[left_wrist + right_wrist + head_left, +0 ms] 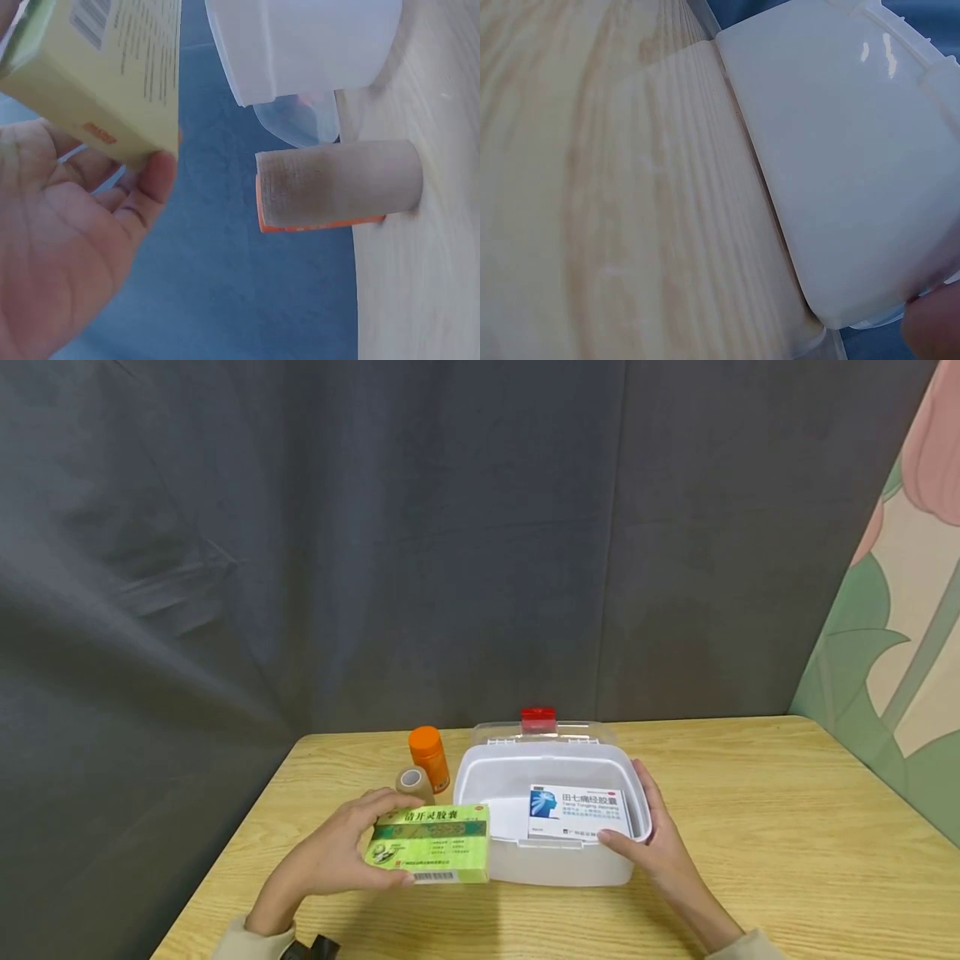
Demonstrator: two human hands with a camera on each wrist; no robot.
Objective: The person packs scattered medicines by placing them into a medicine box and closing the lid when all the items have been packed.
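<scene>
My left hand [341, 847] grips a green medicine box [431, 843] by its left end, thumb below and fingers on top, raised in front of the plastic container's left side. In the left wrist view, the medicine box [112, 82] shows a barcode and printed text, with fingertips against its lower corner. My right hand [660, 843] holds the right side of the white plastic container [555, 867], its thumb over the front rim. Inside the container a white medicine box [577, 812] with a blue head picture lies tilted, label showing. The container's hinged clear lid [480, 732] is thrown back.
A tan bandage roll [416, 785] stands left of the container, with an orange bottle [429, 758] just behind it. The lid carries a red latch [538, 720]. All stand on a wooden table [750, 827], with a dark curtain [450, 543] behind.
</scene>
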